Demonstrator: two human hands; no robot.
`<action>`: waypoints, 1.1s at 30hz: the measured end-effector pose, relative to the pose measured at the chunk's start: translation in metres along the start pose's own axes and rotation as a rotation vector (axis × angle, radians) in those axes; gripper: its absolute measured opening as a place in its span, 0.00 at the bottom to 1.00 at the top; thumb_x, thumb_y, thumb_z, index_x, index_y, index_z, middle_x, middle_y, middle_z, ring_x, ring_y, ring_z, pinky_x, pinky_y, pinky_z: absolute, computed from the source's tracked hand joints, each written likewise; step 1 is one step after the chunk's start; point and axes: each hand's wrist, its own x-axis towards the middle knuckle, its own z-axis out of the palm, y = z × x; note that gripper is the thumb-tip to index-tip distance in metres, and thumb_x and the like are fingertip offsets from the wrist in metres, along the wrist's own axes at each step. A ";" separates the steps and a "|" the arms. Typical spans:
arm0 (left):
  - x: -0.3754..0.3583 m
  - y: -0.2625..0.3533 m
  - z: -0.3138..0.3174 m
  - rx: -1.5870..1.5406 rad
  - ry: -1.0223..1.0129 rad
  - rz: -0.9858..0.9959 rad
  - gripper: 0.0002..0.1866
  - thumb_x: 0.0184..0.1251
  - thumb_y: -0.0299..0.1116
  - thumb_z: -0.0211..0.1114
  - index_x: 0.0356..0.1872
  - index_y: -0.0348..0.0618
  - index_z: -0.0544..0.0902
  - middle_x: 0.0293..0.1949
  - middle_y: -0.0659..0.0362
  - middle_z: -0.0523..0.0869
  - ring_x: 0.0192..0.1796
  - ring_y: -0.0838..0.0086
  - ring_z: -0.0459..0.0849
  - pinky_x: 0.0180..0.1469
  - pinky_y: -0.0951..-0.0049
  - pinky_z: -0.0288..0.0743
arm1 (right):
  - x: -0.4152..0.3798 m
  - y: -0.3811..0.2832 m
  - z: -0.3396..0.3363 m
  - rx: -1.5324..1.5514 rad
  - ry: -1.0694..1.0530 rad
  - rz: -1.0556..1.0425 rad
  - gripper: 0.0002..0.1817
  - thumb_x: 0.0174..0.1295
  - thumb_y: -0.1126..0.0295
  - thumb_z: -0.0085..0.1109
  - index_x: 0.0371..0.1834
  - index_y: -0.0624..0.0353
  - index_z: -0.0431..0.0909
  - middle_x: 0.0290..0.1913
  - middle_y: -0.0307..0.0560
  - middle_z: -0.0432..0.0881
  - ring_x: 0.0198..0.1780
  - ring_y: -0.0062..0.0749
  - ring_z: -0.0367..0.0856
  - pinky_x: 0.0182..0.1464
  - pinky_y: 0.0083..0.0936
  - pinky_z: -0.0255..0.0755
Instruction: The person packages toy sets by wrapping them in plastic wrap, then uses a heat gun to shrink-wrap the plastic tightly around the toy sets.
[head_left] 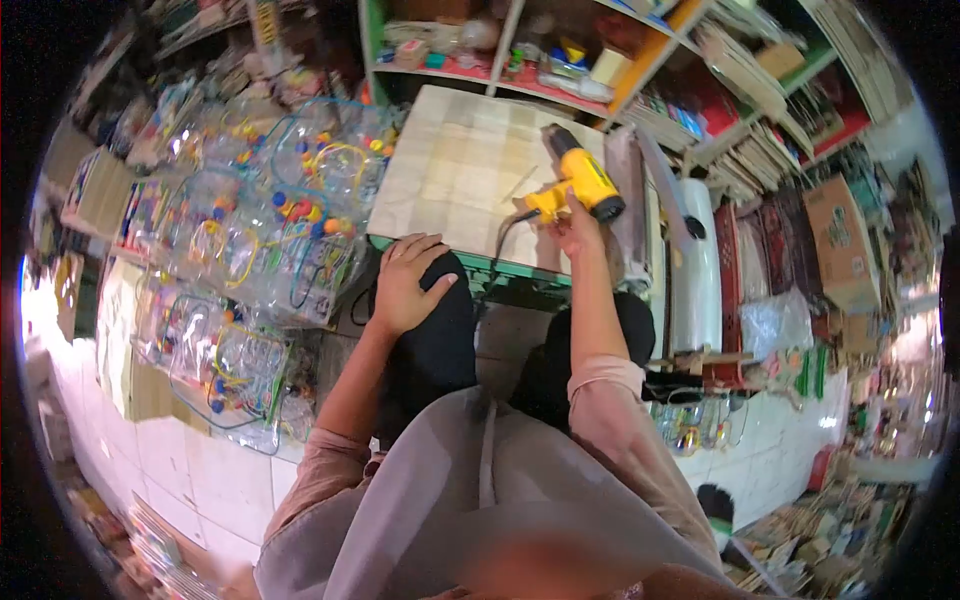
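Note:
A yellow heat gun (585, 180) with a dark nozzle lies on its side on the right part of a low wooden-topped table (455, 150). My right hand (577, 228) is at the gun's rear end, its fingers touching the yellow body; how firmly they close on it cannot be made out. A dark cord runs from the handle over the table's front edge. My left hand (408, 285) rests on my left knee near that edge, fingers spread, holding nothing.
Clear plastic packs with colourful beads (300, 210) are piled at the left. Shelves (505, 50) with boxes and papers stand behind the table. Rolls of sheet material (700, 270) and a cardboard box (840, 240) are at the right.

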 end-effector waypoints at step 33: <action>-0.203 -0.075 -0.208 0.562 0.386 -0.994 0.12 0.55 0.38 0.63 0.34 0.40 0.83 0.30 0.50 0.84 0.33 0.60 0.83 0.39 0.65 0.75 | 0.026 -0.018 0.049 -0.521 -0.267 -0.351 0.36 0.54 0.60 0.64 0.63 0.62 0.59 0.55 0.52 0.69 0.56 0.40 0.67 0.53 0.37 0.65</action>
